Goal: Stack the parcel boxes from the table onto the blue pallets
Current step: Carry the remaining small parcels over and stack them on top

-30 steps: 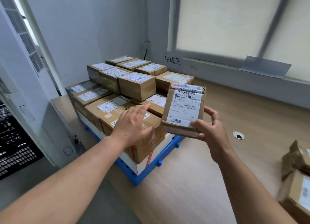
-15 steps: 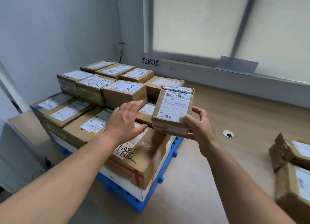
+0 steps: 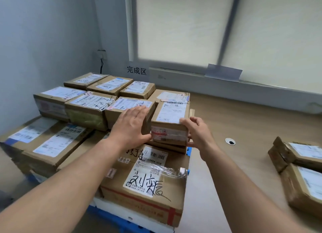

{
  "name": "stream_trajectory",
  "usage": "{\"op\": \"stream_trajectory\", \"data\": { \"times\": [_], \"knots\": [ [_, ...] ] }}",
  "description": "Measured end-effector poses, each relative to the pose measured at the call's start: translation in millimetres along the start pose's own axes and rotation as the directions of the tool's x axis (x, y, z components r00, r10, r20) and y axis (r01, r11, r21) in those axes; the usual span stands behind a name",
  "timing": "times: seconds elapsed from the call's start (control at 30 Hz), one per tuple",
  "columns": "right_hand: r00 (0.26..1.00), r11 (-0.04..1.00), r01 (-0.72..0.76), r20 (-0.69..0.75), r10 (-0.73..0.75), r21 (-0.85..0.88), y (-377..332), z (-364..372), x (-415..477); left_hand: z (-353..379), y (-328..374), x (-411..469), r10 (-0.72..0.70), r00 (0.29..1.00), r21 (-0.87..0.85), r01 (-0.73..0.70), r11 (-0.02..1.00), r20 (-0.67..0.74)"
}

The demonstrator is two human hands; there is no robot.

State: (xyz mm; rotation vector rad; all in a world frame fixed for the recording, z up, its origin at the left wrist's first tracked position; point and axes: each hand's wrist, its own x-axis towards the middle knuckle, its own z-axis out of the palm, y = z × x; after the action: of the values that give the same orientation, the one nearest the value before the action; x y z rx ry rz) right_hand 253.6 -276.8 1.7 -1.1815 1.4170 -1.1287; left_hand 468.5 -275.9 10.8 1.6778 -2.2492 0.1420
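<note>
The small parcel box point(image 3: 171, 123) is at the right end of the upper tier of the stack on the blue pallet point(image 3: 111, 221), label up, sitting on or just above a flat box point(image 3: 167, 146). The right hand point(image 3: 198, 133) grips its near right corner, fingers curled over the top edge and thumb low on the side. The left hand point(image 3: 132, 126) is spread flat with straight fingers. It lies against the neighbouring box point(image 3: 127, 109) and touches the parcel's left side, so the hands are apart with the parcel between them. Whether its full weight is already down I cannot tell.

The task looks well along. The pallet carries a lower layer of wide boxes, among them a large handwritten box point(image 3: 144, 184) at the near edge. Above that is a second tier of several smaller ones reaching toward the far wall. This parcel seems to be in its final placing, and what is left for it is to square it against its neighbour and let go. More work waits on the surface point(image 3: 244, 121): at least two waiting boxes point(image 3: 303, 177) lie at the near right, well apart from the pallet, and there may be others out of view
</note>
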Motion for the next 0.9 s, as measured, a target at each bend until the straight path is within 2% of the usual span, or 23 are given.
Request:
{"op": "stream_trajectory", "data": {
  "times": [0.1, 0.27, 0.53, 0.9],
  "knots": [
    [0.999, 0.992, 0.041, -0.013, -0.043, -0.123, 2.2, 4.4, -2.7, 4.0, -5.9, 3.3, 0.042, 0.999, 0.007, -0.042, 0.999, -0.011],
    [0.998, 0.976, 0.047, -0.018, -0.052, -0.215, 14.4, 15.9, -0.4, 6.8, -11.2, 6.5, 0.085, 0.994, -0.009, -0.086, 0.996, -0.070],
    [0.988, 0.898, 0.079, -0.086, -0.128, -0.433, 11.2, 26.4, -4.0, 7.3, -16.5, 6.2, 0.100, 0.990, -0.053, -0.106, 0.993, -0.100],
    [0.982, 0.833, 0.030, -0.138, -0.127, -0.553, 10.2, 24.6, -11.5, 4.2, -17.0, 6.8, 0.118, 0.989, -0.040, -0.122, 0.992, -0.088]
  ]
}}
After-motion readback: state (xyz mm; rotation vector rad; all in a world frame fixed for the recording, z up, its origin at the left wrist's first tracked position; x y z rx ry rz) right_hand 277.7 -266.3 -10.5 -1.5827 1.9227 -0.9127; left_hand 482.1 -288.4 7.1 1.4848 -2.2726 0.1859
